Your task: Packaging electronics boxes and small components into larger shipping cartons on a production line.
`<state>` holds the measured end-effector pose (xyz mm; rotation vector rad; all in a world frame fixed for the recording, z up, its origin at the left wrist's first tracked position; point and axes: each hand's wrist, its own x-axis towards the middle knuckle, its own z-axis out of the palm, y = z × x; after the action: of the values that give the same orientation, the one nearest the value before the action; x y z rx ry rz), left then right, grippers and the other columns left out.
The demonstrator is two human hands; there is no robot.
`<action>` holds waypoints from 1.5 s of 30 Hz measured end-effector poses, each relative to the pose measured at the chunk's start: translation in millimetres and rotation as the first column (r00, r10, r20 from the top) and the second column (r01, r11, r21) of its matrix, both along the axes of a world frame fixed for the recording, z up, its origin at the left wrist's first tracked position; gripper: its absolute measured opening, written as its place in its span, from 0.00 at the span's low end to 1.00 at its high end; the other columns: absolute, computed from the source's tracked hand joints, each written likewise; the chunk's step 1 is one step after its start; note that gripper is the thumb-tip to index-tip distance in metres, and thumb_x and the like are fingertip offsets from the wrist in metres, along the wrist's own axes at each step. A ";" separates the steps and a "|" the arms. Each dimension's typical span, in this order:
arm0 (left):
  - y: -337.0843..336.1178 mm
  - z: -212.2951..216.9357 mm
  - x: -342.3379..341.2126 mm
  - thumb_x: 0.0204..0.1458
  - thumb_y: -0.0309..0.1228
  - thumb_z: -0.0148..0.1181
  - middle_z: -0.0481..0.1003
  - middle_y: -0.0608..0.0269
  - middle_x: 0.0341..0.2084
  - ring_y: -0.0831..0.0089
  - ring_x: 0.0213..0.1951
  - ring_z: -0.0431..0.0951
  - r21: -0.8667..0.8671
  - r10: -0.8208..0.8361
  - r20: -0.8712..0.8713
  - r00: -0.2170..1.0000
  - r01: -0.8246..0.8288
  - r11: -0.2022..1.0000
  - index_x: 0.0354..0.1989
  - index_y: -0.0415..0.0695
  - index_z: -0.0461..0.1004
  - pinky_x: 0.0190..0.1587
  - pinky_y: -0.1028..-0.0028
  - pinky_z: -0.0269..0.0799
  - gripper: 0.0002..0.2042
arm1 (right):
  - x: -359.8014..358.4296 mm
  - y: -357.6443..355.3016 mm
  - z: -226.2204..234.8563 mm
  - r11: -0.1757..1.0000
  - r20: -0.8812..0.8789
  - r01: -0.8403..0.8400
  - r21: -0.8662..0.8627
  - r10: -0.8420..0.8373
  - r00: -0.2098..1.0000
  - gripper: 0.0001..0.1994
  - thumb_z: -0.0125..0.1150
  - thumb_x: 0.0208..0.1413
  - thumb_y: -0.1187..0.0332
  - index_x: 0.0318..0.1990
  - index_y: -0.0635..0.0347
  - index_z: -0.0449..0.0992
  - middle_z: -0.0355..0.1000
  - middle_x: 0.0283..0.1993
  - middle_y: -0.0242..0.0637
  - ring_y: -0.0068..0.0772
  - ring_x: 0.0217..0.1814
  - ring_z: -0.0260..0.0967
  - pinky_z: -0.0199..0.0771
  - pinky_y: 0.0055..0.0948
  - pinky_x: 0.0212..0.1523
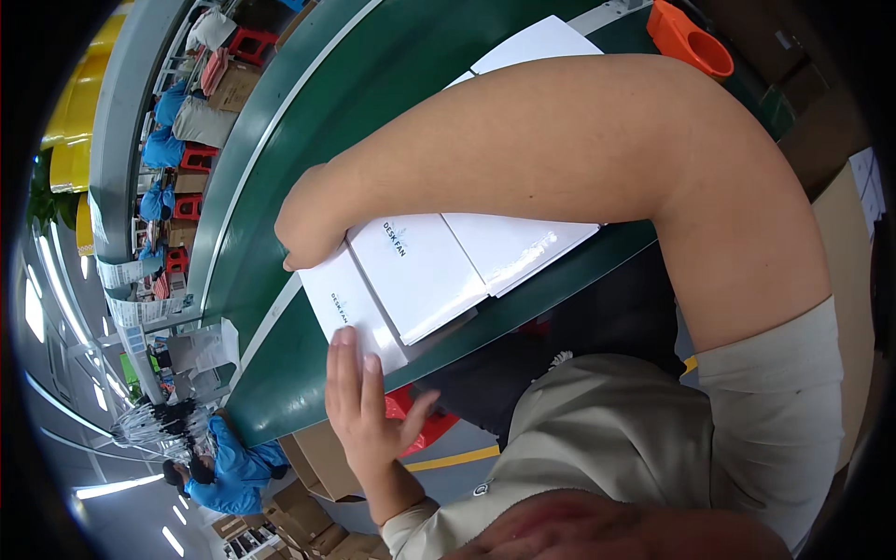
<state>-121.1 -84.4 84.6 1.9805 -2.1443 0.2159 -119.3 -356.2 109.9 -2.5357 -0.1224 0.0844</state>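
Note:
A row of glossy white boxes with small dark print lies on the green belt. The leftmost white box (359, 322) shows a narrow face, and a wider white box (420, 275) lies against it. My right arm reaches across the row from the right. The fist-like right hand (315, 219) is curled at the far end of the leftmost box, most of its fingers hidden behind its back. My left hand (362, 401) is open at the near end of that box, fingers stretched out and thumb apart, fingertips at its edge. Another white box (527, 247) lies further right, partly under my forearm.
The green conveyor belt (280, 383) curves across the view. Beyond my arm lie more white sheets or boxes (541, 42) and an orange holder (689, 42). An open cardboard carton (322, 457) stands below the belt. People in blue (233, 471) sit or stand at the left.

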 end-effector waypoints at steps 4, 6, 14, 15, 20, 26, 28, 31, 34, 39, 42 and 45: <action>-14.5 -23.0 -8.2 0.34 0.44 0.82 0.67 0.44 0.67 0.37 0.66 0.66 -0.190 0.236 -0.031 0.971 -0.238 0.952 0.67 0.48 0.68 0.62 0.44 0.66 0.46 | 5.3 5.2 0.6 0.993 -0.037 0.032 -0.114 -0.037 0.999 0.27 0.43 0.69 0.49 0.49 0.60 0.84 0.80 0.48 0.46 0.49 0.51 0.78 0.75 0.49 0.50; -18.6 -34.6 -8.8 0.33 0.43 0.83 0.68 0.45 0.66 0.35 0.65 0.66 -0.306 0.252 -0.050 0.966 -0.255 0.917 0.63 0.47 0.73 0.62 0.46 0.67 0.43 | 6.2 8.4 0.0 0.994 0.002 0.036 -0.104 -0.036 0.999 0.27 0.42 0.70 0.48 0.50 0.59 0.84 0.80 0.49 0.46 0.49 0.52 0.78 0.75 0.49 0.51; -30.4 -30.1 -9.8 0.32 0.44 0.83 0.69 0.46 0.65 0.36 0.64 0.68 -0.277 0.269 -0.027 0.963 -0.266 0.923 0.62 0.48 0.74 0.60 0.48 0.69 0.43 | -4.7 4.8 -3.7 0.988 0.016 0.059 -0.146 -0.058 0.998 0.27 0.41 0.70 0.48 0.51 0.59 0.83 0.80 0.49 0.46 0.49 0.53 0.78 0.76 0.50 0.52; -33.8 -23.7 -11.8 0.32 0.44 0.83 0.69 0.46 0.65 0.36 0.64 0.68 -0.276 0.260 -0.024 0.965 -0.257 0.926 0.62 0.48 0.74 0.60 0.48 0.69 0.43 | -4.9 4.6 -5.0 0.987 0.024 0.071 -0.145 -0.068 0.997 0.27 0.41 0.71 0.48 0.51 0.59 0.84 0.80 0.50 0.46 0.49 0.53 0.78 0.76 0.50 0.52; -47.8 -3.0 -17.3 0.32 0.49 0.81 0.68 0.48 0.66 0.36 0.66 0.67 -0.155 0.319 0.014 0.948 -0.313 0.937 0.64 0.50 0.73 0.60 0.49 0.70 0.45 | -6.7 6.5 -2.2 0.986 0.038 0.075 -0.152 -0.070 0.997 0.27 0.41 0.71 0.49 0.49 0.59 0.84 0.81 0.48 0.46 0.48 0.50 0.79 0.78 0.50 0.50; -48.7 -15.4 -11.3 0.32 0.50 0.81 0.68 0.50 0.67 0.36 0.67 0.65 -0.159 0.297 0.020 0.955 -0.290 0.944 0.64 0.52 0.74 0.60 0.50 0.70 0.45 | -6.8 9.1 -2.1 0.979 0.091 0.001 -0.204 0.018 0.996 0.26 0.42 0.70 0.50 0.46 0.59 0.85 0.82 0.44 0.45 0.46 0.46 0.81 0.80 0.48 0.46; -48.9 -18.0 -10.4 0.32 0.49 0.81 0.68 0.50 0.67 0.36 0.67 0.65 -0.164 0.292 0.008 0.957 -0.286 0.944 0.64 0.52 0.74 0.60 0.50 0.70 0.44 | -7.4 8.7 -2.2 0.980 0.090 -0.006 -0.197 0.024 0.996 0.26 0.42 0.70 0.50 0.46 0.59 0.85 0.82 0.43 0.45 0.46 0.46 0.81 0.80 0.48 0.46; -47.2 -19.5 -9.9 0.32 0.49 0.81 0.68 0.50 0.67 0.36 0.67 0.65 -0.180 0.298 -0.016 0.955 -0.295 0.938 0.64 0.52 0.75 0.60 0.49 0.69 0.44 | -6.8 8.0 -2.3 0.985 0.040 0.046 -0.167 -0.040 0.998 0.26 0.42 0.70 0.50 0.45 0.59 0.85 0.82 0.44 0.46 0.46 0.46 0.81 0.80 0.48 0.46; -48.0 -20.8 -8.8 0.31 0.49 0.82 0.69 0.50 0.67 0.35 0.67 0.65 -0.208 0.274 -0.033 0.961 -0.275 0.939 0.63 0.53 0.76 0.60 0.48 0.70 0.43 | -7.6 8.4 -2.7 0.986 0.039 0.049 -0.162 -0.044 0.998 0.26 0.43 0.69 0.49 0.46 0.59 0.85 0.82 0.44 0.46 0.46 0.46 0.81 0.80 0.48 0.47; -46.5 -25.3 -8.5 0.30 0.50 0.82 0.69 0.51 0.67 0.36 0.66 0.66 -0.246 0.267 -0.028 0.963 -0.265 0.932 0.62 0.54 0.76 0.59 0.48 0.71 0.43 | -7.8 7.7 -2.1 0.988 0.030 0.047 -0.149 -0.043 0.999 0.27 0.43 0.69 0.49 0.46 0.59 0.85 0.82 0.44 0.46 0.45 0.46 0.81 0.80 0.48 0.46; -46.7 -26.1 -6.2 0.30 0.50 0.82 0.70 0.52 0.66 0.37 0.66 0.67 -0.262 0.253 -0.026 0.967 -0.251 0.932 0.62 0.54 0.77 0.58 0.49 0.71 0.43 | -8.8 7.5 -0.2 0.987 0.016 0.046 -0.155 -0.044 0.999 0.27 0.42 0.69 0.48 0.46 0.60 0.85 0.82 0.43 0.45 0.45 0.45 0.81 0.80 0.47 0.46; -45.0 -26.0 -6.5 0.30 0.51 0.81 0.70 0.52 0.66 0.37 0.66 0.67 -0.261 0.259 -0.025 0.965 -0.257 0.930 0.62 0.55 0.77 0.58 0.49 0.71 0.43 | -8.6 8.0 -0.2 0.987 0.014 0.043 -0.158 -0.042 0.999 0.27 0.42 0.69 0.48 0.46 0.60 0.85 0.82 0.42 0.45 0.45 0.44 0.81 0.80 0.47 0.45</action>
<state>-127.6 -129.4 58.6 2.0958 -1.7456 0.5252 -127.8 -348.2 109.6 -2.6959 -0.0681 0.0666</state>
